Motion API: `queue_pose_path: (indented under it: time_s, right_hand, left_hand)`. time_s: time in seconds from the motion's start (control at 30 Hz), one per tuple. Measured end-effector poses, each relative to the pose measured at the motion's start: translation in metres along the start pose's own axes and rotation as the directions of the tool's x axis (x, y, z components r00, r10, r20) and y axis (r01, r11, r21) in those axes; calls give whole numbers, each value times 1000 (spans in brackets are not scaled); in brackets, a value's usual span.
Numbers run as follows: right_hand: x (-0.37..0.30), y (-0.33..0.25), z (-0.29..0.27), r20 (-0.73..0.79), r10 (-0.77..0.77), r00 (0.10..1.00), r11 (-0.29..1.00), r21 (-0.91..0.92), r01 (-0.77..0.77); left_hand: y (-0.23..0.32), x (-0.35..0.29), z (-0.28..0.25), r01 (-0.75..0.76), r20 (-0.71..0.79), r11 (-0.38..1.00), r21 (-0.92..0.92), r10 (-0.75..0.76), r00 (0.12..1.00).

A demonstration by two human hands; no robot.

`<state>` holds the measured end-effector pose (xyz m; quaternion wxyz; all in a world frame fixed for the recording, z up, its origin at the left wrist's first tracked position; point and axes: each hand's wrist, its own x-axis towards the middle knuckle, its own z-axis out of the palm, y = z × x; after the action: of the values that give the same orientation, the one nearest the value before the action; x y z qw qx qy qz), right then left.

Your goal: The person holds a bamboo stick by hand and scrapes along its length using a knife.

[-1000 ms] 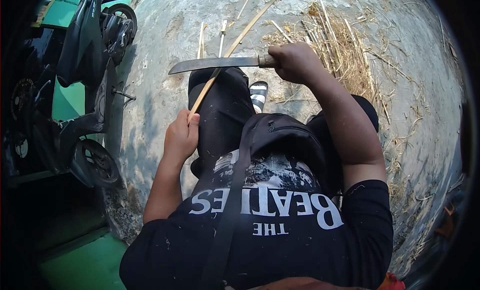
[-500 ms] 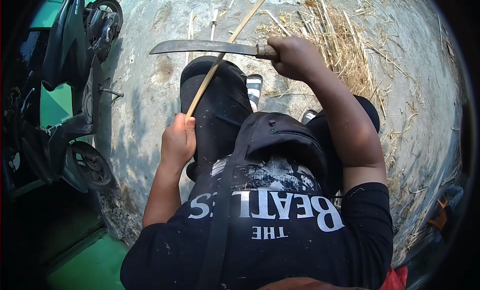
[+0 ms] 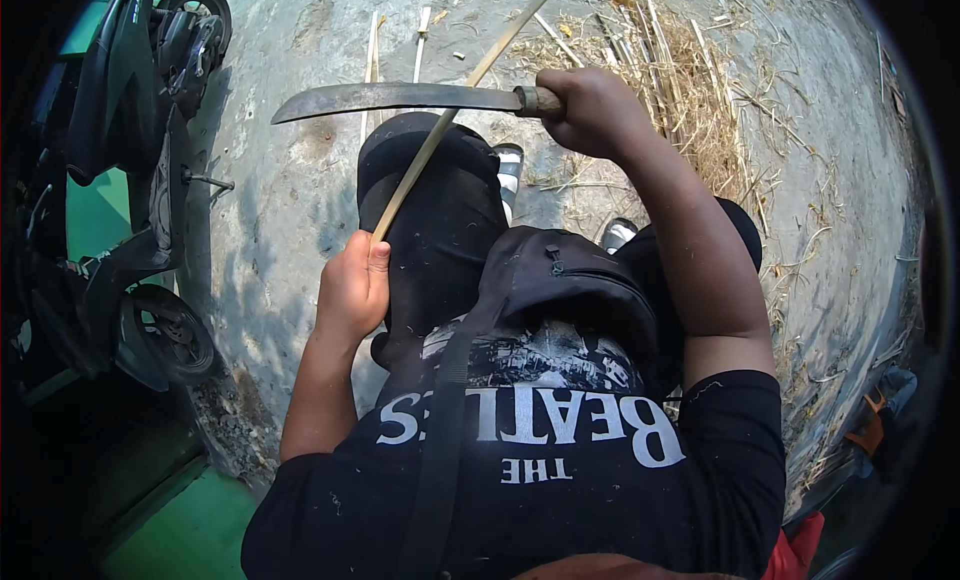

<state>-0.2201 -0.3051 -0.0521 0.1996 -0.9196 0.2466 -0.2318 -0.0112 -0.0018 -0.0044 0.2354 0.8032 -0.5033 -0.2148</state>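
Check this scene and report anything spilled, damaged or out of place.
The straw-coloured scraps look untidy: they lie in a tangled heap ahead and to the right, with stray bits strewn across the grey ground. The pale strip in the left hand and the long knife in the right hand show no obvious damage.

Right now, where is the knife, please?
In the head view, the knife is upper left of centre, crossing the strip just above the left knee, its handle in the right hand.
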Motion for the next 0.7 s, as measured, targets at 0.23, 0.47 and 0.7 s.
queue_pose_path:
  time_s: [0.23, 0.47, 0.7]
  right_hand:
    - [-7, 3, 8, 13, 83, 996, 992, 91, -84]
    - [-8, 11, -6, -19, 126, 992, 991, -32, -127]
    - [-6, -2, 0, 30, 84, 996, 996, 15, -84]
  left_hand:
    - [2, 13, -3, -23, 50, 998, 52, 21, 999]
    - [6, 4, 2, -51, -5, 998, 44, 51, 999]
    - [2, 14, 3, -40, 12, 995, 93, 39, 999]
